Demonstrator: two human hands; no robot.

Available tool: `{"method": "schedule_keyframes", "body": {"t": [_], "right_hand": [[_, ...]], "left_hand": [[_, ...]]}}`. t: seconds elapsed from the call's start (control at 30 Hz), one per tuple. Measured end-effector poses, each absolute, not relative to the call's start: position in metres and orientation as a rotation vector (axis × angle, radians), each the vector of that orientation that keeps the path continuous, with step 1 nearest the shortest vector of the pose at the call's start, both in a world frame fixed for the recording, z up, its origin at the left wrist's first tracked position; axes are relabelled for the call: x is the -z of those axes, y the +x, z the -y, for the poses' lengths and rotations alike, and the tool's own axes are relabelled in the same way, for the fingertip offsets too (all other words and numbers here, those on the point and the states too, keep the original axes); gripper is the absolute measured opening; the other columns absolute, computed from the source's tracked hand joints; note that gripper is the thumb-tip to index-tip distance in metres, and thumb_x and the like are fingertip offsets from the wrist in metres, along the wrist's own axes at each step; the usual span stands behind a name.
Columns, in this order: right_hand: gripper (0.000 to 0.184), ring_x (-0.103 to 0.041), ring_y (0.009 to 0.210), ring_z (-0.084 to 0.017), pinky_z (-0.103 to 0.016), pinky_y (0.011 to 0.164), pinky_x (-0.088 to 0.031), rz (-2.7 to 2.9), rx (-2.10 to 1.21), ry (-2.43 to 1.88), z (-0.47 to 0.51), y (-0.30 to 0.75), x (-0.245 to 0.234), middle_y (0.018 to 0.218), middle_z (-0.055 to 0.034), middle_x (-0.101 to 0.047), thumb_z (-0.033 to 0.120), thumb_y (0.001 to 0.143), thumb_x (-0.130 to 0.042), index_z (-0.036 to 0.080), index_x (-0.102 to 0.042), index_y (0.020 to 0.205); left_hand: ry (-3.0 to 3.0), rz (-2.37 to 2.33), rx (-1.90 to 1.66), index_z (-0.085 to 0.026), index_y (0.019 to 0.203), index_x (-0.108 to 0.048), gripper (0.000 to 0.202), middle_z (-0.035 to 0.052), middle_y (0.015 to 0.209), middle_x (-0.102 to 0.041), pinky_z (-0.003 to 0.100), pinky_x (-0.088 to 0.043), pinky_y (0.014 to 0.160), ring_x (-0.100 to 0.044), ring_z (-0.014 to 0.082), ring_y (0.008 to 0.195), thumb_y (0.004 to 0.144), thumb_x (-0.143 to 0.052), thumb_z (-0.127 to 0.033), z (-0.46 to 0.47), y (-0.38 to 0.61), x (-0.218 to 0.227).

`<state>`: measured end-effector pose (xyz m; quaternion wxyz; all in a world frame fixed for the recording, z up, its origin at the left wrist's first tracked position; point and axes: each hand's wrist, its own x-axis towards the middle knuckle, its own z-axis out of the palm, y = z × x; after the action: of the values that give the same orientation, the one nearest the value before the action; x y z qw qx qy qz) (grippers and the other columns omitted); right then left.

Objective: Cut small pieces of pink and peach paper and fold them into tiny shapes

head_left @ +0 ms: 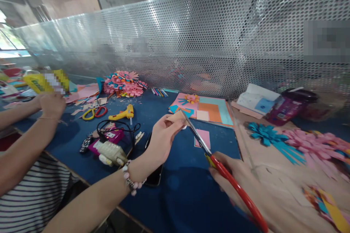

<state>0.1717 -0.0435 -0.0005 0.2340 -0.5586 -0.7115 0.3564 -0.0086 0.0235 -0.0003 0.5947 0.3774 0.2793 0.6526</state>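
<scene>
My left hand point(164, 135), with a bead bracelet on the wrist, pinches a small peach paper piece point(179, 117) above the blue table point(175, 193). My right hand point(240, 182) grips red-handled scissors point(226, 174), their blades point(195, 133) slightly apart with the tips touching the paper piece. A pink paper rectangle point(202, 139) lies flat on the table under the blades. A black phone point(154, 174) lies below my left wrist.
A co-worker in a striped shirt at the left holds something near a yellow packet point(46, 82). Nearby lie a yellow glue gun point(123, 113), other scissors point(94, 112), a charger with cable point(112, 149), paper flowers point(124, 83), coloured sheets point(210, 111) and a perforated metal screen point(191, 43).
</scene>
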Motion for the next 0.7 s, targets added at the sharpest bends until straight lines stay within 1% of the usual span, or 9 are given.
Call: {"method": "schedule_keyframes", "body": {"t": [0.23, 0.4, 0.47, 0.6, 0.7], "right_hand": [[0.008, -0.042, 0.038, -0.007, -0.019, 0.04, -0.033, 1.946, -0.946, -1.531, 0.043, 0.172, 0.006, 0.048, 0.0076, -0.042, 0.019, 0.076, -0.043, 0.02, -0.044, 0.068], [0.008, -0.041, 0.038, -0.006, -0.018, 0.04, -0.033, 1.959, -0.931, -1.528, 0.042, 0.172, 0.008, 0.049, 0.0074, -0.041, 0.017, 0.075, -0.044, 0.02, -0.043, 0.067], [0.008, -0.041, 0.038, -0.006, -0.018, 0.039, -0.033, 1.956, -0.945, -1.544, 0.043, 0.171, 0.006, 0.05, 0.0073, -0.04, 0.016, 0.075, -0.043, 0.019, -0.043, 0.068], [0.008, -0.042, 0.037, -0.006, -0.017, 0.037, -0.032, 1.93, -0.986, -1.552, 0.043, 0.17, 0.006, 0.049, 0.0073, -0.039, 0.016, 0.076, -0.043, 0.019, -0.044, 0.069], [0.008, -0.042, 0.036, -0.006, -0.016, 0.035, -0.033, 1.909, -0.972, -1.529, 0.042, 0.171, 0.011, 0.05, 0.0072, -0.04, 0.019, 0.077, -0.044, 0.019, -0.044, 0.07]], "left_hand": [[0.897, -0.648, -1.512, -0.014, 0.08, -0.059, 0.015, 0.0037, 0.083, -0.065, 0.026, -0.046, 0.077, -0.062, 0.0126, 0.077, 0.068, -0.069, -0.017, -0.023, -0.009, 0.002], [0.917, -0.627, -1.513, -0.013, 0.074, -0.057, 0.012, 0.0039, 0.081, -0.064, 0.027, -0.046, 0.081, -0.061, 0.0123, 0.078, 0.069, -0.067, -0.016, -0.024, -0.01, 0.001], [0.909, -0.628, -1.514, -0.013, 0.075, -0.058, 0.012, 0.0039, 0.081, -0.064, 0.027, -0.046, 0.081, -0.062, 0.0126, 0.078, 0.069, -0.068, -0.017, -0.024, -0.01, 0.001], [0.905, -0.637, -1.509, -0.013, 0.078, -0.059, 0.014, 0.0043, 0.083, -0.065, 0.027, -0.047, 0.079, -0.062, 0.0132, 0.078, 0.068, -0.069, -0.017, -0.023, -0.01, 0.0], [0.9, -0.644, -1.507, -0.013, 0.077, -0.06, 0.015, 0.0041, 0.083, -0.066, 0.027, -0.047, 0.08, -0.062, 0.0129, 0.078, 0.067, -0.07, -0.017, -0.025, -0.009, 0.0]]}}
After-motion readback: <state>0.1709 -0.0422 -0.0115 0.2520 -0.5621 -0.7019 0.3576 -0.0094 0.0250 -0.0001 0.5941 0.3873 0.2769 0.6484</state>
